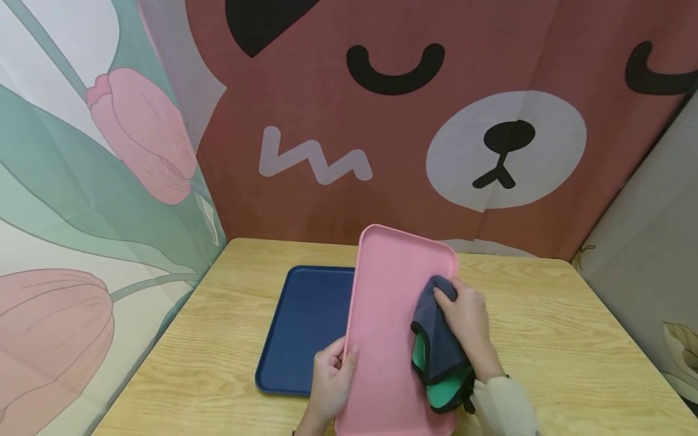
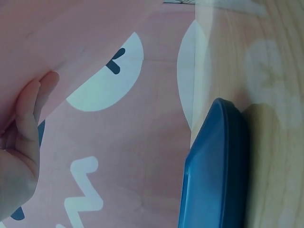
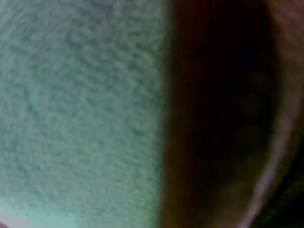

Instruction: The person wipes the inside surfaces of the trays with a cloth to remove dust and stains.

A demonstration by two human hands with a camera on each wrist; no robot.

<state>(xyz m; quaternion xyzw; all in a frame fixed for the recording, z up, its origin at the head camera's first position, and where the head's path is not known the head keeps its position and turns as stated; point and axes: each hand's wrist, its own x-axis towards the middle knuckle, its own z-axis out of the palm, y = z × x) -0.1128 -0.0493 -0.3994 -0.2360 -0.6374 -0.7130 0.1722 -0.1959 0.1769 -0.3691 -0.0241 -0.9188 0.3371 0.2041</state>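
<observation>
A pink rectangular tray [image 1: 382, 315] is held up at a tilt over the table, its inner face toward me. My left hand [image 1: 332, 378] grips its left edge, thumb on the inner side; in the left wrist view the fingers [image 2: 28, 109] lie against the tray's underside [image 2: 71, 42]. My right hand [image 1: 466, 315] pinches a cloth [image 1: 436, 339], grey-blue on one side and green on the other with black edging, against the tray's right part. Green cloth [image 3: 80, 118] fills much of the right wrist view, blurred, and the hand is not discernible there.
A dark blue tray [image 1: 305, 327] lies flat on the wooden table [image 1: 556, 339], partly behind the pink one. Behind the table hangs a brown curtain [image 1: 305, 206] with a bear face; a floral curtain [image 1: 54, 212] hangs at the left.
</observation>
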